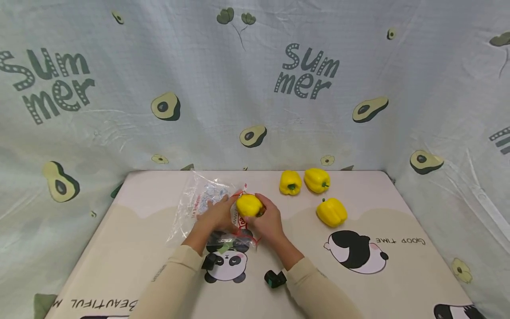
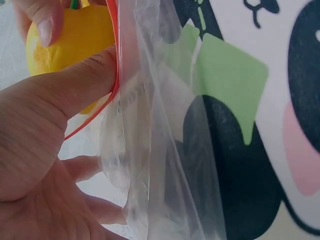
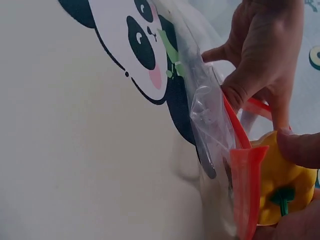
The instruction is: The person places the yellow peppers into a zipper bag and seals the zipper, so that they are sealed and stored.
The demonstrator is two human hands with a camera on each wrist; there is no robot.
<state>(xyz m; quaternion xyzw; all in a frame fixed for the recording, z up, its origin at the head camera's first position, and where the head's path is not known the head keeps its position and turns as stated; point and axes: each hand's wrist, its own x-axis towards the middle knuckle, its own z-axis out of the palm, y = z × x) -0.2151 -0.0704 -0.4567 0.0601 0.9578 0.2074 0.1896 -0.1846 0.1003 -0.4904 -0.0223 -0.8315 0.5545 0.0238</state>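
A yellow bell pepper (image 1: pixel 249 205) with a green stem is gripped by my right hand (image 1: pixel 271 221), thumb on one side and fingers on the other. It is at the mouth of a clear plastic zip bag (image 1: pixel 184 217) with a red closure strip. My left hand (image 1: pixel 217 216) has its thumb and fingers spread in the bag's mouth, holding it apart. In the left wrist view the left thumb presses the red strip (image 2: pixel 116 55) from inside. The right wrist view shows the pepper (image 3: pixel 275 172) right beside that strip, its stem towards the right hand.
Three more yellow bell peppers lie to the right on the table: one (image 1: pixel 290 183) and another (image 1: pixel 317 180) near the back edge, a third (image 1: pixel 332 212) closer. The table cover (image 1: pixel 131 248) has printed pandas. A patterned curtain (image 1: pixel 223 79) hangs behind.
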